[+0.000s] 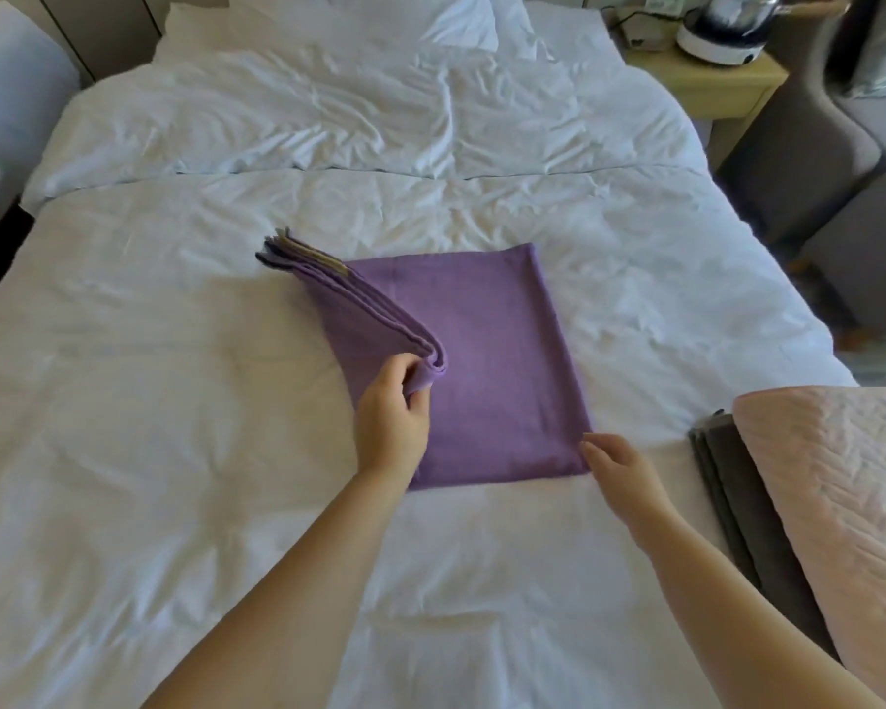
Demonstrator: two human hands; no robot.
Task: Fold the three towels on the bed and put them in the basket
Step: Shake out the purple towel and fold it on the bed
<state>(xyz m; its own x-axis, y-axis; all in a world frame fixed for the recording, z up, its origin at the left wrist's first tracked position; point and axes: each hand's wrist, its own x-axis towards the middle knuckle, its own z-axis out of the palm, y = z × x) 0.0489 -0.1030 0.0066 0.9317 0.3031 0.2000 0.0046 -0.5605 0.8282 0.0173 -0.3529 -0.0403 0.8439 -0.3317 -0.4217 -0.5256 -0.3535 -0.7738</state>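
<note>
We find the purple towel in the middle of the bed, partly folded. The left hand pinches its layered left edge, raised off the sheet. The right hand, fingers straight and loosely spread, touches the corner at 5 o'clock. At 4 o'clock lie a grey towel and a pink towel; we see no basket. We judge the lifted layers may slide apart or land askew, since 1 pinch carries the whole edge and its end at 10 o'clock fans open.
</note>
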